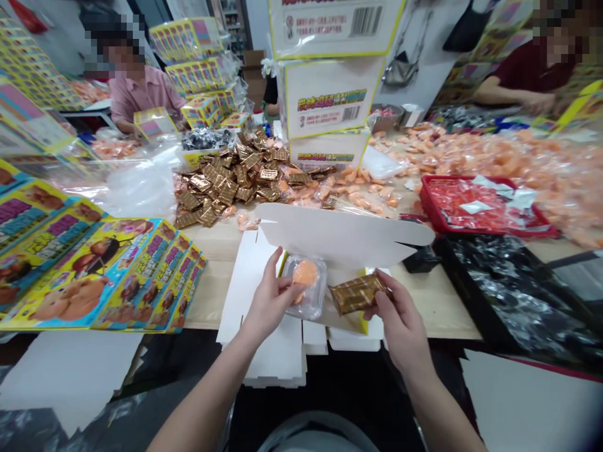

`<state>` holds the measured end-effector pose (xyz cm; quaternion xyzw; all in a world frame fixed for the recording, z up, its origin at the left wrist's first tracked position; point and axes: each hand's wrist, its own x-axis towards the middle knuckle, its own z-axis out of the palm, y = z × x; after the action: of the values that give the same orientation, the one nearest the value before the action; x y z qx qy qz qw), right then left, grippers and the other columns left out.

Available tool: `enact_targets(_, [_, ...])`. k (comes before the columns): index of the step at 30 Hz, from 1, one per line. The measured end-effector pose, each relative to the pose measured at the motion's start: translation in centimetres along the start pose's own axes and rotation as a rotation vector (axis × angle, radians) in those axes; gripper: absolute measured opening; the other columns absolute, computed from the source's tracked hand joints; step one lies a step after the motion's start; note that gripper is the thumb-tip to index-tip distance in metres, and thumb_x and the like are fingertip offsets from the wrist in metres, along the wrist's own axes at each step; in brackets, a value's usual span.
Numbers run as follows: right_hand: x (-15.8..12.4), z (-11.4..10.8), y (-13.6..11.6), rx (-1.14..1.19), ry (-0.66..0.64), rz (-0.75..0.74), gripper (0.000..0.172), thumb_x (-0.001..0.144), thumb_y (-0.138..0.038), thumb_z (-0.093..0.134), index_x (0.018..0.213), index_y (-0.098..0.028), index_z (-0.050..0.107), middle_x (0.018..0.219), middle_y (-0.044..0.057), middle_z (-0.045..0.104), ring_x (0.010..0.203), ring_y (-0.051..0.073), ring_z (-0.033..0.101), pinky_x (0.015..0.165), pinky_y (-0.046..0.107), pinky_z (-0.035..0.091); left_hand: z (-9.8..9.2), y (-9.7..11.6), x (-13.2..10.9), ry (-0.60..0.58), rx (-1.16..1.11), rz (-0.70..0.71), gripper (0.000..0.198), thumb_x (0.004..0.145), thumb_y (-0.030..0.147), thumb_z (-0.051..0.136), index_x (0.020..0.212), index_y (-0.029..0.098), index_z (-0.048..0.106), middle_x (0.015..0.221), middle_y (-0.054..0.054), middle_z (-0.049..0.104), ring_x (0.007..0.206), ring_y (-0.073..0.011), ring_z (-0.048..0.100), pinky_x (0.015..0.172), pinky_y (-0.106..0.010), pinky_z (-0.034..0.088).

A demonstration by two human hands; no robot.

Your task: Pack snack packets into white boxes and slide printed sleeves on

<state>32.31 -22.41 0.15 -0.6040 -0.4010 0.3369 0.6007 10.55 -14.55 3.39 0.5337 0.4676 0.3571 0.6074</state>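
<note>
My left hand (271, 295) pinches the edge of a clear plastic blister tray (308, 285) that holds a round orange sweet (305, 274). My right hand (398, 314) grips a gold-wrapped rectangular packet (355, 293) by one end. Both hands are over an open white cardboard box, whose raised lid (339, 235) stands behind them. Its inside is mostly hidden by the hands and the items. Behind the lid lies a heap of gold packets (226, 179).
Printed yellow-edged flat boxes (89, 276) lie at left, and a stack of white cartons (330, 81) stands ahead. Orange sweets in wrappers (471, 163) spread across the right, near a red tray (471, 204) and a black foil-filled tray (509, 289). Two co-workers (136, 88) sit across the wooden table (438, 301).
</note>
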Motion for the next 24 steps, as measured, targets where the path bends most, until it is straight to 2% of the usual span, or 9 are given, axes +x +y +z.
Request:
enact_targets(4, [1.1,1.1,-0.3,0.021,-0.045,0.025,0.042,0.086,-0.044,0.061,0.122,-0.023,0.057,0.095,0.005,0.065,0.058,0.012,0.058,0.059,0.033,0.056,-0.5,-0.3,0.0,0.105,0.460,0.137,0.058,0.094,0.035,0.046,0.149,0.029,0.027,0.067,0.004,0.060,0.059,-0.0163,0.056,0.062,-0.026,0.042])
enact_targets(7, [1.5,1.8,-0.3,0.028,-0.043,0.031,0.044,0.085,-0.044,0.062,0.123,-0.023,0.056,0.094,0.005,0.066,0.056,0.012,0.057,0.054,0.031,0.056,-0.3,-0.5,0.3,0.025,0.839,0.254,0.040,0.096,0.028,0.040,0.135,0.030,0.049,0.083,-0.002,0.068,0.081,-0.0218,0.062,0.080,-0.034,0.041])
enact_targets(9, [1.6,2.0,-0.2,0.022,-0.043,0.032,0.043,0.084,-0.044,0.062,0.121,-0.023,0.057,0.096,0.005,0.066,0.055,0.012,0.057,0.053,0.030,0.056,0.2,-0.6,0.5,-0.053,1.031,0.308,0.034,0.095,0.025,0.043,0.127,0.030,0.056,0.085,-0.003,0.069,0.093,-0.0244,0.061,0.093,-0.043,0.034])
enact_targets(11, [1.6,2.0,-0.1,0.009,-0.046,0.036,0.041,0.084,-0.045,0.061,0.119,-0.022,0.059,0.098,0.006,0.066,0.057,0.012,0.057,0.054,0.030,0.056,0.5,-0.8,0.6,-0.071,1.168,0.350,0.030,0.094,0.027,0.049,0.122,0.031,0.059,0.088,-0.004,0.068,0.099,-0.0264,0.058,0.098,-0.049,0.028])
enact_targets(14, [1.7,1.8,-0.2,-0.002,-0.039,0.039,0.042,0.083,-0.045,0.063,0.118,-0.021,0.060,0.100,0.006,0.066,0.060,0.012,0.058,0.056,0.030,0.057,0.2,-0.7,0.5,0.012,1.263,0.412,0.030,0.089,0.027,0.058,0.119,0.033,0.062,0.117,-0.010,0.061,0.115,-0.0303,0.049,0.096,-0.049,0.028])
enact_targets(16, [1.9,1.7,-0.5,-0.007,-0.053,0.048,0.043,0.083,-0.043,0.064,0.120,-0.022,0.060,0.102,0.006,0.066,0.060,0.012,0.059,0.057,0.031,0.057,-0.5,-0.6,0.4,0.069,1.249,0.432,0.032,0.089,0.026,0.059,0.120,0.032,0.061,0.127,-0.011,0.056,0.120,-0.0299,0.046,0.094,-0.046,0.030])
enact_targets(18, [2.4,1.8,-0.9,-0.016,-0.065,0.037,0.043,0.083,-0.042,0.064,0.120,-0.022,0.060,0.105,0.006,0.066,0.062,0.012,0.059,0.058,0.031,0.057,-1.1,-0.4,0.3,0.040,1.216,0.432,0.027,0.090,0.028,0.058,0.116,0.030,0.061,0.121,-0.009,0.060,0.114,-0.0275,0.050,0.090,-0.043,0.033])
enact_targets(20, [2.9,2.0,-1.5,-0.035,-0.061,-0.006,0.041,0.083,-0.042,0.064,0.119,-0.022,0.061,0.107,0.006,0.066,0.066,0.013,0.060,0.058,0.030,0.057,-1.3,-0.2,0.4,-0.050,1.239,0.412,0.018,0.089,0.029,0.059,0.106,0.026,0.063,0.108,-0.007,0.066,0.106,-0.0270,0.054,0.086,-0.041,0.034])
enact_targets(24, [3.7,2.5,-2.7,-0.100,-0.066,-0.094,0.037,0.084,-0.041,0.062,0.116,-0.023,0.063,0.109,0.006,0.066,0.078,0.016,0.063,0.064,0.030,0.057,0.0,-0.2,1.5,-0.144,1.371,0.316,0.019,0.080,0.024,0.065,0.099,0.019,0.062,0.096,-0.012,0.069,0.097,-0.0325,0.058,0.079,-0.042,0.036])
